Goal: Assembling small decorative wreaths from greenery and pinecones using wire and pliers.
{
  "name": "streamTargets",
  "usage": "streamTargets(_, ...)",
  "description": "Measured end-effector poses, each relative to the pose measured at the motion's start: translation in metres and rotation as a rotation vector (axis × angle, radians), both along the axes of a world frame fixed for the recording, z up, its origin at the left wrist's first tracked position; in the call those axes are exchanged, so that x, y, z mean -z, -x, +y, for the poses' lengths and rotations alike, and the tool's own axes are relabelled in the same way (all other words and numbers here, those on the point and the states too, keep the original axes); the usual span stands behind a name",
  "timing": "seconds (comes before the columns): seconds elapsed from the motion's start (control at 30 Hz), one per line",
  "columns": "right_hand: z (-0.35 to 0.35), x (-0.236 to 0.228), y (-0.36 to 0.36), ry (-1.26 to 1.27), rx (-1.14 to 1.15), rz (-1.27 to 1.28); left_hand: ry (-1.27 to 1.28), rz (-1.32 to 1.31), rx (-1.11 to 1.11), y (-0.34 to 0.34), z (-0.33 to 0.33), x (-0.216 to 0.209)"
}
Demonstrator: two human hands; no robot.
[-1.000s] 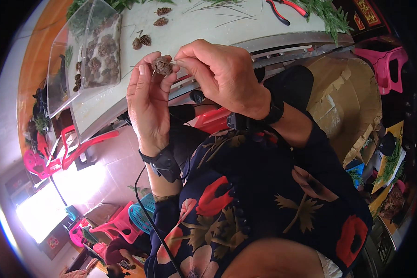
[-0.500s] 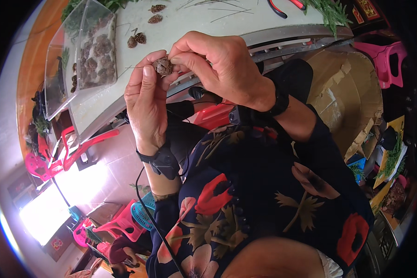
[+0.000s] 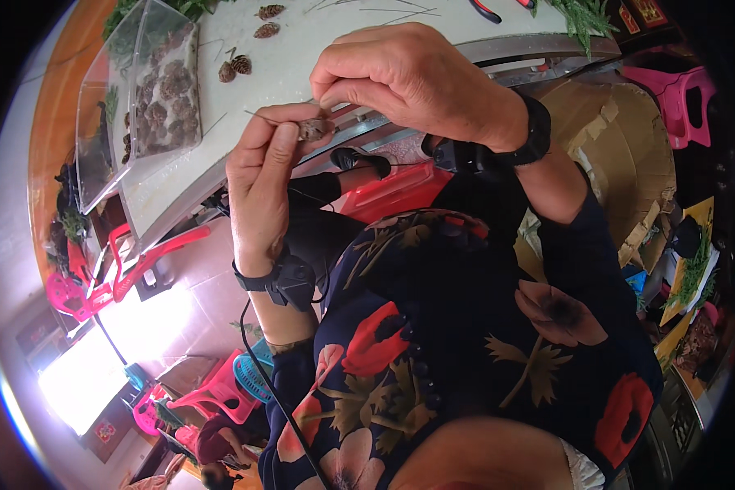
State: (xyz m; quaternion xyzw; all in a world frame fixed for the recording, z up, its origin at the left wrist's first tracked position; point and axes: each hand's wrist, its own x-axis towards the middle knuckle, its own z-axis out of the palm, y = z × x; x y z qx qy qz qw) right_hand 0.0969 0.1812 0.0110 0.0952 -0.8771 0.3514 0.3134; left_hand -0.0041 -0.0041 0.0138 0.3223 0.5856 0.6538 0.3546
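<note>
I pinch the small pine cone point(image 3: 311, 129) between my left hand point(image 3: 260, 189) and right hand point(image 3: 400, 77) above the surface point(image 3: 318, 45); light, brittle-scaled, best gripped at its sides.

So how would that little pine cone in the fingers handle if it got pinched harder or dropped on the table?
The pine cone, pinched between the left hand and right hand, looks small and dry, so probably light. Its open scales may chip under pressure. Being rounded, it might roll on the white table.

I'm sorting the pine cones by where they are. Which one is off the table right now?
The pine cone pinched between the left hand and right hand. The loose cones lie on the white table.
</note>
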Motion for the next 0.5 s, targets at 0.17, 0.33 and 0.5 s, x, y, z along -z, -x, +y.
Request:
streamTargets(0.17, 0.006, -0.006, 0.0, -0.166, -0.031, 0.061, 0.209, 0.018, 0.097, -0.001, 0.003, -0.005)
streamTargets(0.33, 0.008, -0.009, -0.005, 0.056, -0.048, -0.147, 0.141, -0.182, 0.11, -0.004, 0.005, -0.003)
streamTargets(0.5, -0.004, 0.004, 0.002, 0.58, -0.216, -0.352, 0.125, -0.159, 0.085, -0.009, 0.009, 0.005)
